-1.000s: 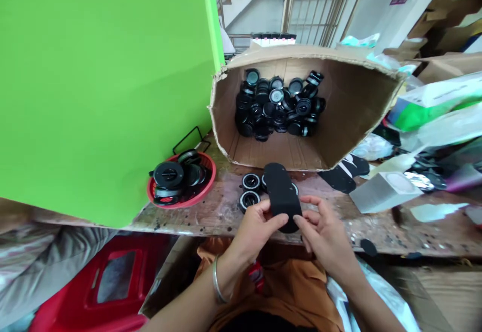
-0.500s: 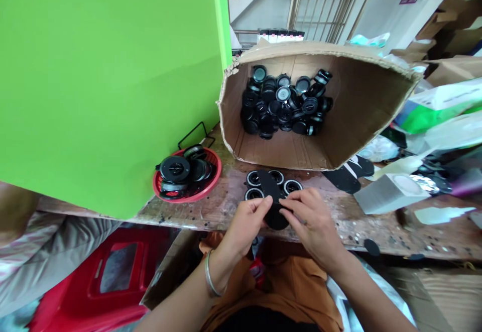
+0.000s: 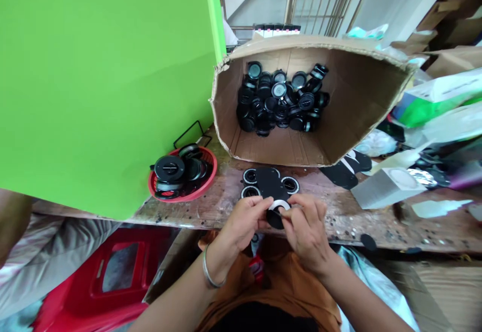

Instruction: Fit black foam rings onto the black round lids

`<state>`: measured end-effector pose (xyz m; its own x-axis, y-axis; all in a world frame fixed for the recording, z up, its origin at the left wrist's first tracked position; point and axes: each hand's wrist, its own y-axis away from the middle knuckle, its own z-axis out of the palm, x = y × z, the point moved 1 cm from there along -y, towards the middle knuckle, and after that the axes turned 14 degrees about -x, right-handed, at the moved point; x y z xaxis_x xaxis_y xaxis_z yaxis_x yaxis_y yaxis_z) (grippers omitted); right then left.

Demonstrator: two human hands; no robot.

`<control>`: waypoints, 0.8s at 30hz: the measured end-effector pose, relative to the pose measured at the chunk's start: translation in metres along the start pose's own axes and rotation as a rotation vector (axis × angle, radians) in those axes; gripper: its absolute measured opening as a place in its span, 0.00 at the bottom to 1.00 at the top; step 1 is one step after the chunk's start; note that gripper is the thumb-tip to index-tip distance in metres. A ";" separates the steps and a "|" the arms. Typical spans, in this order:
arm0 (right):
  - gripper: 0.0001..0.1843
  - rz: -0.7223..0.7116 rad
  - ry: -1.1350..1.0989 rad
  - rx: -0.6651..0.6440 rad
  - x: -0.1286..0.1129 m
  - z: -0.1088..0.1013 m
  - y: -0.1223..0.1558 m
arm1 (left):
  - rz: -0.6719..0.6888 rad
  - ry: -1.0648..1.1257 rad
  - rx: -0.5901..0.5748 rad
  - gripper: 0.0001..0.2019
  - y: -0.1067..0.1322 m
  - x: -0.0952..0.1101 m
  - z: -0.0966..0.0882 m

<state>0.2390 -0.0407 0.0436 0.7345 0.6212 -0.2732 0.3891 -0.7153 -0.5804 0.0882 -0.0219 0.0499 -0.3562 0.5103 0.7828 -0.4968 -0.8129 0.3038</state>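
Note:
My left hand (image 3: 246, 219) and my right hand (image 3: 306, 224) meet at the near edge of the wooden bench (image 3: 222, 206). Both pinch the near end of a flat black oblong strip (image 3: 271, 186) where a white-edged round piece (image 3: 279, 205) is lifted. The strip lies over three black ring-shaped caps (image 3: 250, 176) standing on the bench. A silver bangle (image 3: 207, 273) circles my left wrist.
A cardboard box (image 3: 357, 96) lies on its side behind, holding several black caps (image 3: 280, 101). A red basket (image 3: 205, 181) of black caps sits at the left. A green board (image 3: 105, 86) fills the left. Foil, bags and black strips clutter the right.
The black strip came down from being held up onto the caps on the bench. My fingers moved to its near end, where a white-edged round piece now shows.

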 end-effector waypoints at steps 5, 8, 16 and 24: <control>0.09 0.085 -0.311 0.002 -0.013 -0.029 0.003 | 0.177 -0.059 0.136 0.18 -0.010 0.003 -0.003; 0.07 0.255 -0.630 -0.082 -0.030 -0.044 0.000 | 0.249 -0.226 0.233 0.16 -0.014 0.003 -0.003; 0.18 0.265 -0.381 -0.158 -0.028 -0.012 -0.008 | 0.330 -0.416 0.063 0.12 -0.021 -0.008 -0.003; 0.06 0.176 -0.091 -0.145 -0.002 -0.008 -0.014 | 0.278 -0.591 0.026 0.08 -0.005 -0.009 -0.005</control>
<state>0.2368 -0.0344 0.0588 0.7472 0.5048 -0.4323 0.3403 -0.8493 -0.4035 0.0896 -0.0209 0.0388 0.0299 0.0453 0.9985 -0.4270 -0.9027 0.0537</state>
